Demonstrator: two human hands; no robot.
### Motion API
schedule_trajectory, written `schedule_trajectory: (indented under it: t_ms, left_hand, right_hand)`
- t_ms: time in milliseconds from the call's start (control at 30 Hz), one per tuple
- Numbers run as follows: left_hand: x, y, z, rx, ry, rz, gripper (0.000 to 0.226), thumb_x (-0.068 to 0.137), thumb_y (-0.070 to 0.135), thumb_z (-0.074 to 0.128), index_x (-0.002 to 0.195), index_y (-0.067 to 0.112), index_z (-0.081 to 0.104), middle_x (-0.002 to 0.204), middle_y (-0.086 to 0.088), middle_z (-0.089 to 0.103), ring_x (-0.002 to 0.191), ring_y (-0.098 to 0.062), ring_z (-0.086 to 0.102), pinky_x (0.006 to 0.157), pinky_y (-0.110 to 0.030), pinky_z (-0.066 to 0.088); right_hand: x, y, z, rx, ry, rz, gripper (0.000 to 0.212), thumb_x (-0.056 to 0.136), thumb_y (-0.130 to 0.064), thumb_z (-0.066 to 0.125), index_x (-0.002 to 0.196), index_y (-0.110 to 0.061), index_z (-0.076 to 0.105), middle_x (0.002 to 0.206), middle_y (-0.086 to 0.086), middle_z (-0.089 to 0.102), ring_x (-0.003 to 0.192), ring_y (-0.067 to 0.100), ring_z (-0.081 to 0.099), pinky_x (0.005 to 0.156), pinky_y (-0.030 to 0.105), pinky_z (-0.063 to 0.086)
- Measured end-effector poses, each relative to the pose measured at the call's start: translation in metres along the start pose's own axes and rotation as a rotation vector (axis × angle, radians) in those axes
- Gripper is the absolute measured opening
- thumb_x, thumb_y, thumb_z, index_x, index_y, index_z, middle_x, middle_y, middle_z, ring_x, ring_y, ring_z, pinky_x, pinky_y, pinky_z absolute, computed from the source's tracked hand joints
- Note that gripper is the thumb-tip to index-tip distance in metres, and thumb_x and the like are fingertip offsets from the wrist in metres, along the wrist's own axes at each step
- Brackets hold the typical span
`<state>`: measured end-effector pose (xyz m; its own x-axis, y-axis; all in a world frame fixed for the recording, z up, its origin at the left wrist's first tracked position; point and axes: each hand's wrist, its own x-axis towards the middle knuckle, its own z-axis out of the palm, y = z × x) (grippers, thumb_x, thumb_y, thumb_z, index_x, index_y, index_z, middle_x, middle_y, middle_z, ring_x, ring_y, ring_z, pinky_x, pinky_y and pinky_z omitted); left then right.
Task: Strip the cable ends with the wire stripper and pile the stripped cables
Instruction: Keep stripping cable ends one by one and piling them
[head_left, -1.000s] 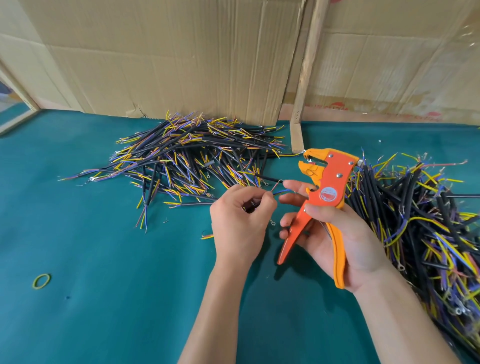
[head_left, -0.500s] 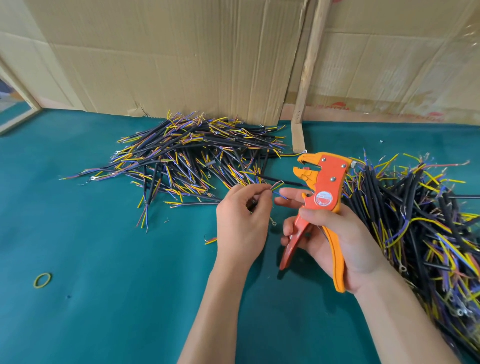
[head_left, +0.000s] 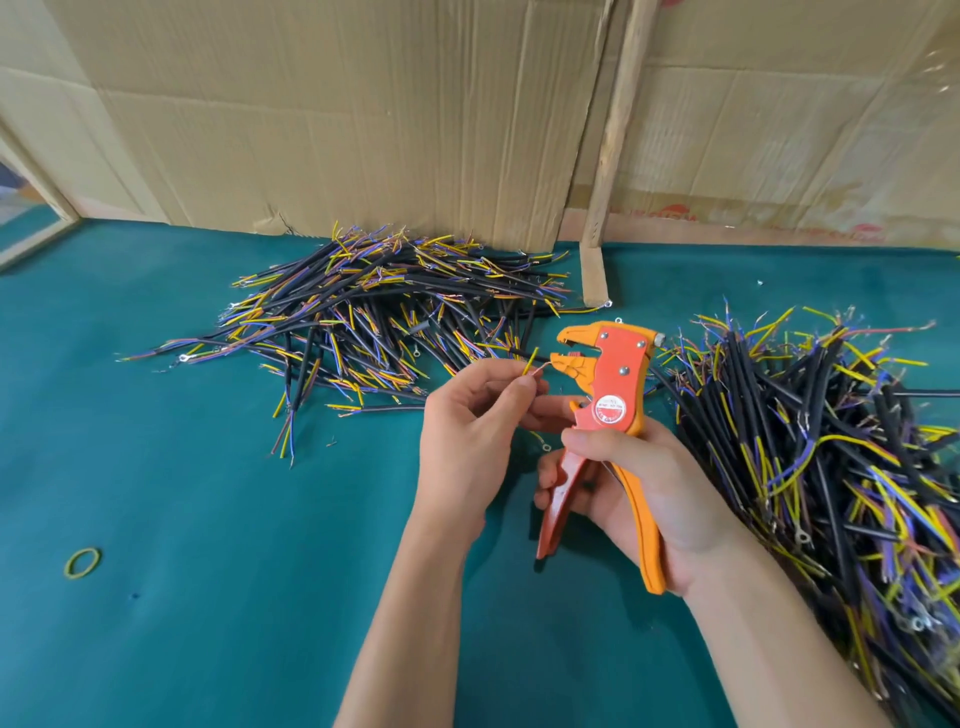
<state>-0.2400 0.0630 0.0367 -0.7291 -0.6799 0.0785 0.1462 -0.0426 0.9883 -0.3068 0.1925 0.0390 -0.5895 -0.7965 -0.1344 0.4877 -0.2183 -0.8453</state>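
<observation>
Cable (head_left: 531, 362) sat pinched in your left hand (head_left: 470, 441), yellow core tip just at the open mouth of the wire stripper (head_left: 605, 400). Your right hand (head_left: 644, 493) gripped both stripper handles. Cable piles lay left (head_left: 374, 306) & right (head_left: 831, 441) on the green mat (head_left: 208, 519).

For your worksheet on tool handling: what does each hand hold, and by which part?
Left hand pinches a wire near its end; right hand grips the stripper by its handles.
</observation>
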Motion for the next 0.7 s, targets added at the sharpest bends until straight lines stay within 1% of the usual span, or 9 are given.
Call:
schedule_trajectory:
  t_ms: [67,100,167,233,300,367,533,633,700]
  left_hand:
    - [0.000,0.001,-0.002,-0.023,-0.013,-0.009,0.013,0.098,0.008,0.062,0.090,0.014,0.071,0.087,-0.005,0.078,0.069,-0.011,0.069,0.062,-0.018,0.049]
    - [0.000,0.000,-0.003,-0.015,-0.015,-0.013,0.013,0.098,0.010,0.062,0.090,0.016,0.071,0.087,-0.003,0.078,0.071,-0.011,0.069,0.062,-0.018,0.048]
    - [0.001,0.000,-0.004,0.010,0.005,-0.018,0.017,0.096,0.014,0.065,0.085,0.024,0.072,0.085,-0.001,0.078,0.073,-0.010,0.067,0.060,-0.018,0.046]
    - [0.001,0.001,-0.005,0.013,0.028,-0.020,0.018,0.094,0.014,0.069,0.082,0.027,0.074,0.081,-0.001,0.076,0.073,-0.009,0.067,0.057,-0.018,0.044]
    - [0.000,0.001,-0.003,0.016,0.029,-0.008,0.017,0.092,0.010,0.070,0.081,0.023,0.075,0.079,-0.002,0.076,0.070,-0.009,0.068,0.054,-0.016,0.044]
    - [0.000,0.001,-0.001,0.031,0.039,0.015,0.019,0.091,0.007,0.071,0.080,0.022,0.074,0.078,-0.002,0.076,0.068,-0.008,0.070,0.053,-0.015,0.044]
    - [0.002,-0.001,-0.001,0.054,0.045,0.065,0.020,0.090,0.003,0.072,0.079,0.020,0.074,0.075,-0.002,0.075,0.064,-0.012,0.070,0.054,-0.013,0.044]
    - [0.003,-0.003,-0.002,0.047,0.045,0.072,0.020,0.089,0.001,0.072,0.080,0.019,0.074,0.077,-0.005,0.075,0.064,-0.014,0.070,0.056,-0.013,0.045]
    - [0.004,-0.003,-0.001,0.025,0.080,0.075,0.017,0.089,-0.001,0.071,0.081,0.014,0.075,0.076,-0.005,0.074,0.064,-0.012,0.069,0.056,-0.012,0.045]
  right_hand:
    - [0.000,0.001,0.001,0.042,-0.008,0.013,0.037,0.079,-0.009,0.067,0.113,0.003,0.073,0.123,0.034,0.062,0.066,0.027,0.059,0.064,0.044,0.056]
    - [0.000,0.001,0.002,0.060,-0.016,0.016,0.037,0.079,-0.010,0.067,0.113,0.003,0.073,0.122,0.034,0.063,0.066,0.026,0.059,0.065,0.044,0.056]
    - [0.000,0.000,0.001,0.090,-0.022,0.008,0.039,0.079,-0.011,0.067,0.115,0.003,0.072,0.119,0.030,0.066,0.067,0.026,0.060,0.065,0.043,0.056]
    - [0.000,-0.002,-0.002,0.115,0.001,-0.012,0.040,0.078,-0.011,0.067,0.116,0.003,0.071,0.119,0.028,0.068,0.068,0.026,0.060,0.065,0.043,0.056]
    - [0.001,-0.005,-0.005,0.117,0.037,-0.036,0.043,0.078,-0.011,0.066,0.118,0.003,0.070,0.117,0.026,0.069,0.068,0.027,0.060,0.065,0.043,0.057]
    - [0.001,-0.006,-0.007,0.102,0.048,-0.051,0.046,0.078,-0.012,0.066,0.122,0.003,0.067,0.120,0.026,0.068,0.069,0.027,0.061,0.066,0.043,0.056]
    - [0.001,-0.005,-0.007,0.060,0.048,-0.056,0.047,0.077,-0.011,0.067,0.123,0.002,0.067,0.122,0.025,0.067,0.069,0.028,0.062,0.065,0.043,0.057]
    - [0.002,-0.006,-0.008,0.071,0.077,-0.065,0.047,0.076,-0.011,0.068,0.121,0.003,0.068,0.114,0.023,0.068,0.069,0.029,0.063,0.065,0.044,0.056]
    - [0.002,-0.009,-0.011,0.111,0.085,-0.061,0.046,0.077,-0.014,0.068,0.119,0.004,0.069,0.113,0.021,0.067,0.070,0.030,0.063,0.065,0.044,0.057]
